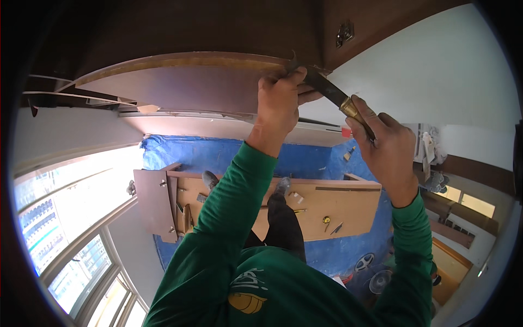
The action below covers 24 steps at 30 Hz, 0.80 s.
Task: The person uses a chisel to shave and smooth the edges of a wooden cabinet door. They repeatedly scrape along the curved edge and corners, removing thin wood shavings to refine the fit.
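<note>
A chisel [325, 87] with a broad dark blade and a brass collar lies slantwise at the right end of a brown cabinet panel [180, 84]. My right hand [389, 144] wraps its handle, index finger and thumb along the collar. At the blade's far end, my left hand [278, 103] is closed, its thumb and fingers on the blade against the panel's raw wood edge [207, 57]. Those fingers hide the cutting tip. A thin curl, perhaps a shaving, sticks up just beyond it.
Below me, my feet stand on a long wooden cabinet piece [348, 210] laid over blue floor sheeting [310, 158]. On it lie a tape measure [326, 220], pliers [336, 228] and a yellow tool [300, 211]. Windows [81, 261] line the left; a white wall [436, 82] stands right.
</note>
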Available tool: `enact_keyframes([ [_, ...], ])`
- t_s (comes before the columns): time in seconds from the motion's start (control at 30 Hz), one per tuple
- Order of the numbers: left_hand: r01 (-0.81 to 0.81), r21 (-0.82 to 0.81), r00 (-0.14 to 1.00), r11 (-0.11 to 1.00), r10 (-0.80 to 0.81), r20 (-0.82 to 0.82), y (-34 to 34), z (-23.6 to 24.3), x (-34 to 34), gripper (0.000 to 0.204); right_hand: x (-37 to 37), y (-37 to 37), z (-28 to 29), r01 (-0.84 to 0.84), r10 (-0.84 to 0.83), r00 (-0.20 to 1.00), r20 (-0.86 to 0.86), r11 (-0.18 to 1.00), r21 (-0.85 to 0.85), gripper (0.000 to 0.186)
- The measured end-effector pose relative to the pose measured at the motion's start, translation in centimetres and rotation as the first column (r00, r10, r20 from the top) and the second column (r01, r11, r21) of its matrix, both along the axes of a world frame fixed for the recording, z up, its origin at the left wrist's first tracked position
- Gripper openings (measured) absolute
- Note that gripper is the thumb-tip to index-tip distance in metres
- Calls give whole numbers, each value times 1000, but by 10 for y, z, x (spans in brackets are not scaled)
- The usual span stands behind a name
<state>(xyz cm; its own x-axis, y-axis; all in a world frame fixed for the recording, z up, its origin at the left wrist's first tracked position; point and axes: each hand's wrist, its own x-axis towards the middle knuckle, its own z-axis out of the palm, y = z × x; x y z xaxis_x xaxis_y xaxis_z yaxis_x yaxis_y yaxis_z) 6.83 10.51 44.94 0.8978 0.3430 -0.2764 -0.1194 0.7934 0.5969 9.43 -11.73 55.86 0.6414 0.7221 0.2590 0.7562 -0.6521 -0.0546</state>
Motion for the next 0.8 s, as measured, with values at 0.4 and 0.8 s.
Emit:
enact_keyframes([
  [0.4, -55, -3, 994, 999, 54, -99, 2, 5, -5, 23, 2, 7, -10, -17, 17, 1000, 3, 999, 28, 45],
  [0.8, -56, -17, 998, 998, 55, -26, 12, 6, 4, 18, 1, 11, -11, 11, -11, 1000, 5, 1000, 10, 47],
])
